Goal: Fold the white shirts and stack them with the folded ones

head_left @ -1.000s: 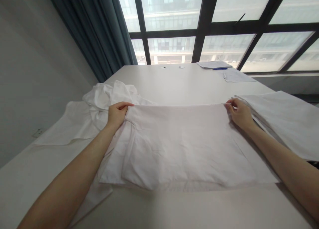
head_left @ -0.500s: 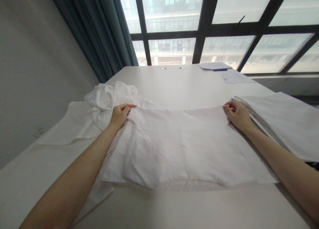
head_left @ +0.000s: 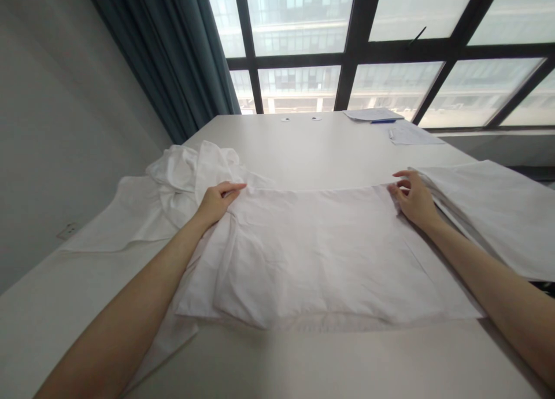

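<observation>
A white cloth garment (head_left: 329, 254) lies folded and spread across the middle of the white table (head_left: 299, 150), its far edge nearly straight. At the far left corner, my left hand (head_left: 219, 202) pinches that edge between thumb and fingers. My right hand (head_left: 411, 198) grips the far right corner, thumb and fingertips on the fabric, with the index finger raised off it. Creases and loose folds gather at the cloth's left side, near my left forearm.
Crumpled white fabric (head_left: 177, 173) lies at the left. Another folded white cloth (head_left: 498, 208) is at the right, beyond my right hand. Papers (head_left: 373, 115) and a blue pen (head_left: 383, 121) sit near the window. A dark curtain (head_left: 173, 58) hangs at back left.
My left hand has slid a little to the right along the cloth's far edge. The index finger of my right hand has lifted, while that hand stays at the right corner.
</observation>
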Demonstrator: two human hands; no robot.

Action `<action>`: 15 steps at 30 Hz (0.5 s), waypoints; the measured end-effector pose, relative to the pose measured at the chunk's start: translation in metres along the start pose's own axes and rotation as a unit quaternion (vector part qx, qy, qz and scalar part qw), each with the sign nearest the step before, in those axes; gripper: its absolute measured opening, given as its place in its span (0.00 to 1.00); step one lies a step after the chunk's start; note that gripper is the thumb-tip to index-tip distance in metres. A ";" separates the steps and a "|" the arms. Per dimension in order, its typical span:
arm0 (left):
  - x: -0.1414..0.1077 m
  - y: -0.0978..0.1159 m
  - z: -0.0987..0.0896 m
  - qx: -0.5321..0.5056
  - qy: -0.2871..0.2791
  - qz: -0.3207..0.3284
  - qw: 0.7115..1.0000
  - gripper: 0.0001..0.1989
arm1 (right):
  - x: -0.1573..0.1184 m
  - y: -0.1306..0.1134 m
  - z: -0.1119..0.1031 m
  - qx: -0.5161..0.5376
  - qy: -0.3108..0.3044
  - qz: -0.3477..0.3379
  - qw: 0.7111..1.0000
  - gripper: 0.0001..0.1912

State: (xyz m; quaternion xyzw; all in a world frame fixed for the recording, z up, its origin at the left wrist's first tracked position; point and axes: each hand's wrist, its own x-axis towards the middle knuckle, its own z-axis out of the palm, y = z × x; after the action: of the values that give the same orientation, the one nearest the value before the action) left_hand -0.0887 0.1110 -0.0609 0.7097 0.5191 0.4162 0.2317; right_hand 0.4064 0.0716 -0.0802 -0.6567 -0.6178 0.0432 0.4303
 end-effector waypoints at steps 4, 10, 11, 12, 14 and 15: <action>0.001 -0.001 0.000 0.009 0.009 -0.002 1.000 0.16 | 0.000 -0.001 0.000 0.003 -0.003 -0.006 1.000 0.18; 0.002 -0.003 0.000 0.023 0.017 -0.010 1.000 0.15 | 0.002 -0.001 0.001 -0.009 -0.006 0.002 1.000 0.15; 0.002 -0.004 0.000 0.023 0.017 -0.007 1.000 0.15 | 0.002 0.000 0.001 -0.013 -0.007 0.003 1.000 0.14; 0.002 -0.004 0.001 0.022 0.018 -0.005 1.000 0.15 | 0.002 0.000 0.001 -0.016 -0.007 0.003 1.000 0.13; 0.002 -0.003 0.001 0.022 0.020 0.001 1.000 0.15 | 0.002 0.001 0.001 -0.026 -0.006 0.003 1.000 0.11; 0.002 -0.003 0.002 0.022 0.021 0.005 1.000 0.15 | 0.002 0.001 0.001 -0.032 -0.005 0.003 0.999 0.11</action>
State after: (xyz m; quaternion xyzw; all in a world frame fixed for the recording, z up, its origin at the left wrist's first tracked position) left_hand -0.0889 0.1142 -0.0635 0.7080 0.5294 0.4207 0.2034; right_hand 0.4068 0.0741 -0.0803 -0.6715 -0.6192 0.0277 0.4062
